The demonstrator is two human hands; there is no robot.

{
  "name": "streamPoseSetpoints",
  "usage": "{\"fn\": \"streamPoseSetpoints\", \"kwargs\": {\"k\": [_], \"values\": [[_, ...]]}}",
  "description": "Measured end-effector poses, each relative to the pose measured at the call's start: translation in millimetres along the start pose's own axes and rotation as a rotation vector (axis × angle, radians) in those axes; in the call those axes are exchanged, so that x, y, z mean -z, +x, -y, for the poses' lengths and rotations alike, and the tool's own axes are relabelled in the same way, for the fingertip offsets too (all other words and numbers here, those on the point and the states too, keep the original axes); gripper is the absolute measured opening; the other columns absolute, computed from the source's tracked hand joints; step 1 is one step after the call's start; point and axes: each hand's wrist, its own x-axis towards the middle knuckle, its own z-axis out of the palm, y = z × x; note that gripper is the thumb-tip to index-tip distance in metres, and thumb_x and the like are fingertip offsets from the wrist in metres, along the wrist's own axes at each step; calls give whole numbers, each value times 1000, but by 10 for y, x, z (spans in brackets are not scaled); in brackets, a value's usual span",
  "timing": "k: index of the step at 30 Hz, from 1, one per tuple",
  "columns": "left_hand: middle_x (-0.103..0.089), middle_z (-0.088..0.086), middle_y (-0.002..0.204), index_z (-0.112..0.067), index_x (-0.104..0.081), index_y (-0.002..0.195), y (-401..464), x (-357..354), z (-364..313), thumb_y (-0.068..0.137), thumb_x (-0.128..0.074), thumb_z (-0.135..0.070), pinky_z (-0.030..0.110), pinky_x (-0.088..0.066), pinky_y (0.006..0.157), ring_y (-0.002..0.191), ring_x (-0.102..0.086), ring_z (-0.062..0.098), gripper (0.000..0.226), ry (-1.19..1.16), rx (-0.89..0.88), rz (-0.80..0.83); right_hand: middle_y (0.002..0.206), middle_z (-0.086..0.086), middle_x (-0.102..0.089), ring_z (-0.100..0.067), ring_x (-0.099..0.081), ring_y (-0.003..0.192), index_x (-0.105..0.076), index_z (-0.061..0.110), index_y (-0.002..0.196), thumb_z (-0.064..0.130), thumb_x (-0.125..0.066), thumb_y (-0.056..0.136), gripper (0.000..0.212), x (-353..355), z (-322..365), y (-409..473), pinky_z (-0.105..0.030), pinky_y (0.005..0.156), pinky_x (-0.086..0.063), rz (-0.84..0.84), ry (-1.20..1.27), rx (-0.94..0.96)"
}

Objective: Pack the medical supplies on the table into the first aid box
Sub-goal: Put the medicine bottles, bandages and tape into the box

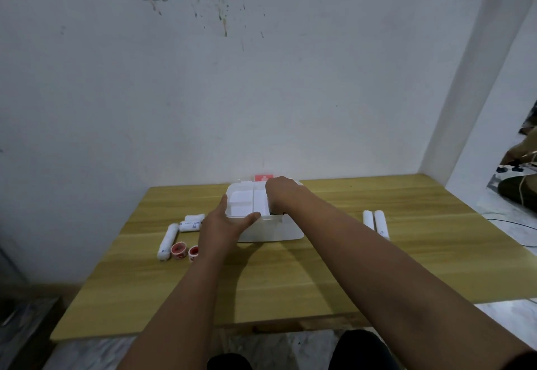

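A white first aid box stands at the middle of the wooden table. A white compartment tray sits tilted at the box's top. My left hand grips the tray's near-left corner, thumb on its front edge. My right hand holds the tray's far-right side. A red panel with a white cross shows behind the box. Left of the box lie white bandage rolls, a longer roll and two red tape rolls. Two white rolls lie to the right.
A white wall rises right behind the table's far edge. A white pillar stands at the back right, with clutter and a cable on the floor beyond it. My knees show below the table's near edge.
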Motion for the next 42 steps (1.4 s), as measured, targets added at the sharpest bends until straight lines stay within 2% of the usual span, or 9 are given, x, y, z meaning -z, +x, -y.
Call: {"fn": "streamPoseSetpoints", "kwargs": {"k": [5,9,17,22,27,31,34,38,42], "values": [[-50,6,154,-27,-32,159,8,9,8,67,-79,-72,54,-52,102,138,-48,32,112,-11,3,1,78,-5,-58,-21,-62,73,-51,13,78,-4,-71,79,26,162,-123,-92,-30,56,-48,-120,85,6],[-48,6,156,-26,-33,159,5,-3,17,69,-80,-69,55,-52,102,140,-46,33,110,-32,6,4,80,-12,-68,-24,-71,62,-64,7,86,-5,-65,81,14,353,-382,-54,-39,62,-63,-216,249,-7],[-47,8,157,-23,-33,160,4,0,10,68,-80,-69,55,-49,105,141,-45,34,113,-42,11,6,74,-13,-69,-29,-70,58,-62,6,79,5,-53,74,11,257,-1374,-161,-38,64,-63,-407,443,-305],[-46,8,157,-24,-32,160,-6,4,-9,70,-80,-68,56,-49,105,142,-44,34,111,-34,5,11,79,-5,-61,-22,-60,70,-57,11,81,16,-59,79,5,-147,-1814,-382,-28,59,-46,-262,369,-521],[-45,9,158,-23,-32,160,-10,3,-23,69,-81,-66,56,-49,105,142,-43,34,112,-44,17,6,87,-2,-65,-21,-64,78,-64,16,81,41,-73,80,27,-462,-1973,-409,-32,72,-54,-29,316,-602],[-46,8,157,-24,-32,160,-17,14,-31,69,-81,-67,56,-50,104,141,-45,34,112,-36,11,6,80,-5,-70,-21,-68,73,-69,13,70,24,-82,69,16,-560,-1879,-423,-30,66,-57,97,256,-613],[-47,7,156,-26,-32,160,-27,17,-38,70,-81,-65,56,-50,103,140,-46,34,109,-26,6,5,74,-6,-62,-26,-66,76,-62,9,68,14,-75,73,15,-593,-1763,-415,-32,62,-50,83,261,-591],[-47,7,156,-26,-32,160,-40,16,-60,73,-82,-61,56,-50,104,140,-46,34,106,-35,7,6,78,-9,-63,-29,-66,80,-58,12,73,20,-63,85,16,-701,-1671,-292,-34,73,-55,-24,317,-574],[-48,7,155,-27,-33,159,-52,21,-66,73,-82,-61,55,-51,103,140,-46,33,105,-40,0,7,89,-11,-67,-30,-64,81,-64,11,81,16,-60,78,8,-722,-1549,-233,-41,82,-52,-47,312,-576]]}}
